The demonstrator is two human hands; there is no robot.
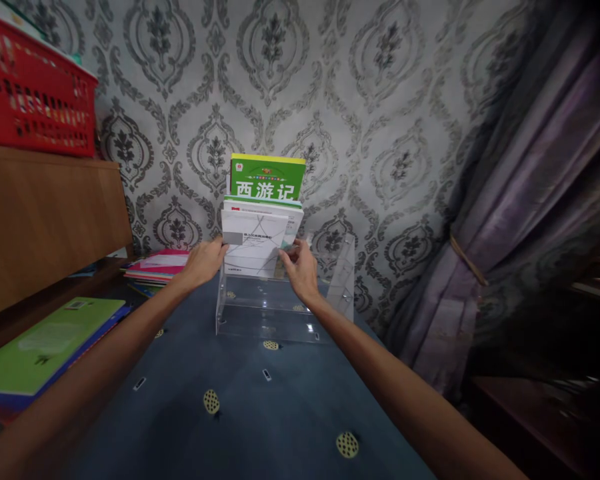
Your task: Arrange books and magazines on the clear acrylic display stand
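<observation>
A white book (254, 260) with dark print on its cover stands upright at the front of a row of books. My left hand (206, 259) grips its left edge, with the thumb near a grey patch on the cover. At its right edge is my right hand (301, 268), thumb on the front and fingers bent behind. The books stand in a clear plastic rack (341, 287) with stepped tiers, whose lower front tiers hold nothing. Behind the white book rise other pale books and a taller green book (267, 175) with large white characters.
A dark blue tablecloth (260, 413) lies under the rack. To the left are a green book (55, 340) on a stack, pink papers (161, 260), and a wooden cabinet (50, 213) bearing a red basket (37, 93). Patterned wallpaper is behind; a tied curtain (445, 293) hangs right.
</observation>
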